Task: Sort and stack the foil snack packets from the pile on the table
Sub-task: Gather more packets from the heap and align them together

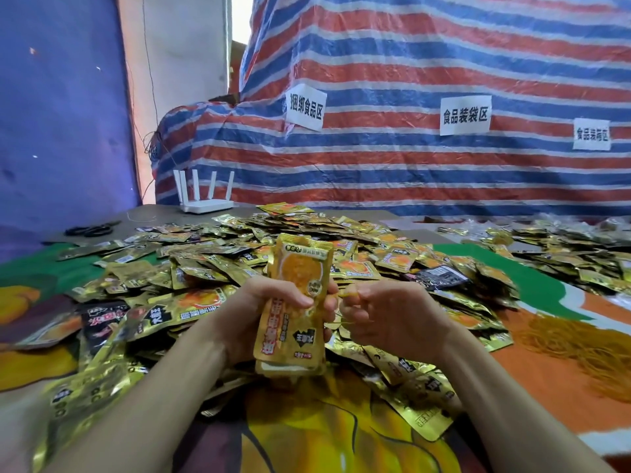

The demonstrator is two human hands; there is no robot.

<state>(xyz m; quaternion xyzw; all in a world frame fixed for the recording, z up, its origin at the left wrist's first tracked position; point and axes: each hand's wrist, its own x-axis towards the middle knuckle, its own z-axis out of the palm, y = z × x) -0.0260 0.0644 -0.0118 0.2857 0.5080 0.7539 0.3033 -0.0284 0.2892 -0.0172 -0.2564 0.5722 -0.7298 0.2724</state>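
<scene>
Gripping a stack of packets (294, 302) upright above the worktop (563, 380), the left hand (259, 315) has its fingers curled over the front packet. Just beside it, the right hand (386, 319) pinches a thin yellow rubber band (348, 295) against the stack's edge. Behind both hands spreads the pile of gold packets (239, 254). A heap of rubber bands (580, 349) lies at the right, a router (205, 196) at the far edge.

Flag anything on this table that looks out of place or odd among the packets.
A white router and black scissors sit at the far left edge, apart from the pile. A few black packets lie mixed among the gold ones. Loose rubber bands are heaped at right. Nothing looks spilled or torn.
</scene>
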